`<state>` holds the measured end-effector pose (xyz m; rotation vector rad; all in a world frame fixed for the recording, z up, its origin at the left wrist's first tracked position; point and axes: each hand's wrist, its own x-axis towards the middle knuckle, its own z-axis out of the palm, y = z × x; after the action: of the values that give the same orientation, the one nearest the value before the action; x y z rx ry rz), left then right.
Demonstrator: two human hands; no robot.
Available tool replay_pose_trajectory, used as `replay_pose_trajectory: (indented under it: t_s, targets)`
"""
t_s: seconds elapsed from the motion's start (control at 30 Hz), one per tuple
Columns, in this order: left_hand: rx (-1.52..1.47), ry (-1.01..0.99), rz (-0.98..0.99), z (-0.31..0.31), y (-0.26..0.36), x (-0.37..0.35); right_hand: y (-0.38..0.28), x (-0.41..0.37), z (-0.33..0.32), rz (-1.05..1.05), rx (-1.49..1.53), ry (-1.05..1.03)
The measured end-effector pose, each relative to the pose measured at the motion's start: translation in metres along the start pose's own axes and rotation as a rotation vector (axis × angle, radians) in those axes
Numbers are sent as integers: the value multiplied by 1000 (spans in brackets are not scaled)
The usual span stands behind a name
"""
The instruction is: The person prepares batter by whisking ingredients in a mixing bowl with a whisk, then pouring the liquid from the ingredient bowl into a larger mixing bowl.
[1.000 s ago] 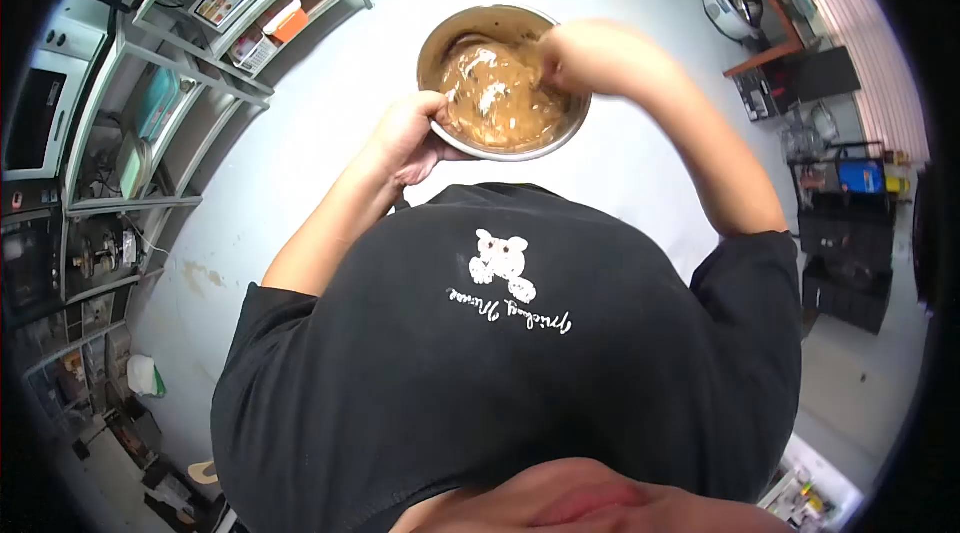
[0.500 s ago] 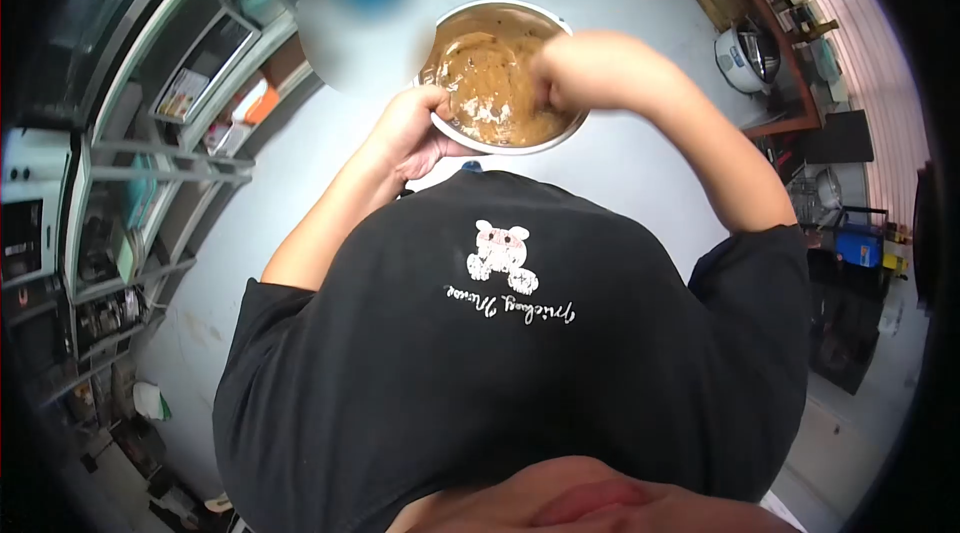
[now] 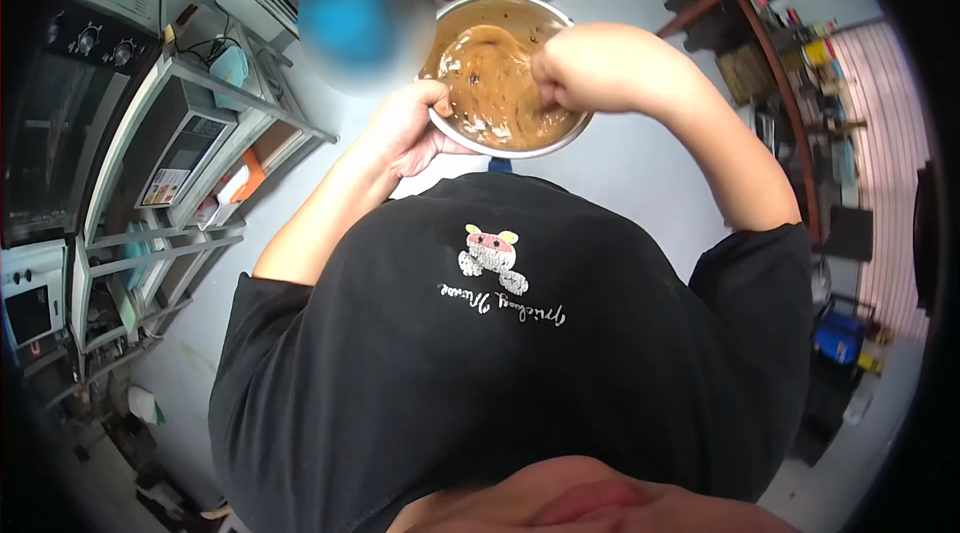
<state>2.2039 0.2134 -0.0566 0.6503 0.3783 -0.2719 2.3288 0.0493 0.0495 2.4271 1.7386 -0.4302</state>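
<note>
A round metal bowl (image 3: 573,136) is held out in front of my black T-shirt, its open top toward me. Thick, glossy brown batter (image 3: 485,83) with dark bits in it covers the bottom and part of the wall. My left hand (image 3: 415,123) grips the bowl's near left side, thumb over the rim and fingers underneath. Over the right side of the bowl, my right hand (image 3: 590,68) is curled into a fist, knuckles down by the batter. Whatever it may hold is hidden behind the fingers.
Metal shelving (image 3: 190,98) with a microwave (image 3: 180,153) runs along the left. A brown-framed rack (image 3: 785,93) with bottles and jars stands at the right. A blurred round patch with blue in it (image 3: 350,18) covers the area just left of the bowl.
The surroundings have shifted in view as my head and body turned. My right fist has moved slightly within the bowl's right side, and the batter's surface swirls differently. My left hand keeps its grip.
</note>
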Motion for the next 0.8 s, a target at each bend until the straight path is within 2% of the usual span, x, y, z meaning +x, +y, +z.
replay_pose_trajectory:
  t_s: [0.03, 0.1, 0.13, 0.17, 0.23, 0.3, 0.37, 0.43, 0.5, 0.53, 0.57, 0.63, 0.7, 0.77, 0.8]
  targets:
    - [-16, 85, 36, 2, 11, 21, 17, 11, -20, -40, -10, -36]
    - [-36, 113, 86, 11, 36, 56, 86, 56, -38, -110, -5, 168]
    - [-49, 125, 106, 12, 51, 75, 108, 81, -43, 103, 20, 162]
    - [-49, 111, 127, 12, 67, 94, 124, 99, -48, 79, 14, 159]
    - [-53, 111, 161, 14, 98, 123, 138, 124, -62, -42, -122, -84]
    - [-85, 116, 170, 19, 130, 152, 165, 147, -92, -137, -77, -38]
    - [-97, 130, 174, 12, 155, 175, 193, 186, -118, -218, -239, 139]
    - [-75, 142, 178, 4, 186, 206, 221, 232, -143, -201, -210, 272]
    - [-62, 161, 215, 2, 219, 230, 241, 267, -165, -456, -327, 572]
    - [-52, 176, 252, 1, 238, 242, 247, 286, -177, -354, -399, 448]
    - [-49, 176, 250, -4, 258, 254, 262, 309, -180, -350, -397, 449]
    - [-26, 173, 221, -17, 295, 276, 297, 356, -177, -125, -413, 288]
    - [-28, 202, 255, -23, 328, 300, 324, 369, -176, -234, -512, 174]
    - [-59, 226, 244, -34, 354, 322, 338, 379, -170, -384, -300, 24]
    - [-53, 204, 227, -27, 366, 329, 353, 387, -177, -424, -205, 137]
